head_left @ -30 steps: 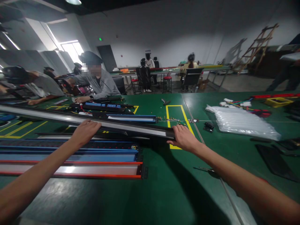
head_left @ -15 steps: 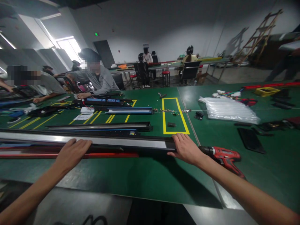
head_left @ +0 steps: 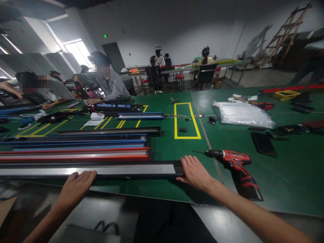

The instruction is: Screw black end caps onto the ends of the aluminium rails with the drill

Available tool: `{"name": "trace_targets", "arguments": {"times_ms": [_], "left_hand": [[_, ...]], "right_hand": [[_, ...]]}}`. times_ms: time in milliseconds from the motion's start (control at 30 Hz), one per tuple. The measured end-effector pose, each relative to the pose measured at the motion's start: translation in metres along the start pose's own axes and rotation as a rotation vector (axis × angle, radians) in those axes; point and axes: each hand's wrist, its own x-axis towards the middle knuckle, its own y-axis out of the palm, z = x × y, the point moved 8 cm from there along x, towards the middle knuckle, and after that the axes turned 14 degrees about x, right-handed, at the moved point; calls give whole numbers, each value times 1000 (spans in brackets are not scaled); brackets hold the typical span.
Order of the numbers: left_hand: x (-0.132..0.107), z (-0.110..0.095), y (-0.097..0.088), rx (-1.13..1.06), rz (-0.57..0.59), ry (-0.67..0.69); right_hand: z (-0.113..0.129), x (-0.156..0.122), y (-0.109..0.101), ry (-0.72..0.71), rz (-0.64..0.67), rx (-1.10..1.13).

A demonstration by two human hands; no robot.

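A long black profile with a silvery inner strip runs along the near edge of the green table. My left hand is closed over its near side, left of the middle. My right hand grips its right end, thumb below and fingers over the top. Just beyond it lie a red-edged profile and a blue profile. To the right of my right hand a red and black cordless drill lies on its side, its thin bit pointing left.
Farther back are a dark profile, a blue-edged profile, and a yellow tape rectangle with small parts. At right lie a clear air-cushion bag, a black flat piece and a yellow tray. Co-workers sit across the table.
Both hands have brought the long profile down and toward me, to the table's near edge. The red-edged and blue profiles behind it and the whole drill now show.
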Motion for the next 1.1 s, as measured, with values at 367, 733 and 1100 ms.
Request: {"name": "trace_targets", "arguments": {"times_ms": [367, 733, 1100], "left_hand": [[-1, -13, 14, -46, 73, -8], [7, -21, 39, -93, 35, 28], [9, -9, 37, -261, -48, -116]], "right_hand": [[11, 1, 18, 8, -12, 4], [1, 13, 34, 28, 42, 30], [5, 33, 52, 45, 50, 68]]}}
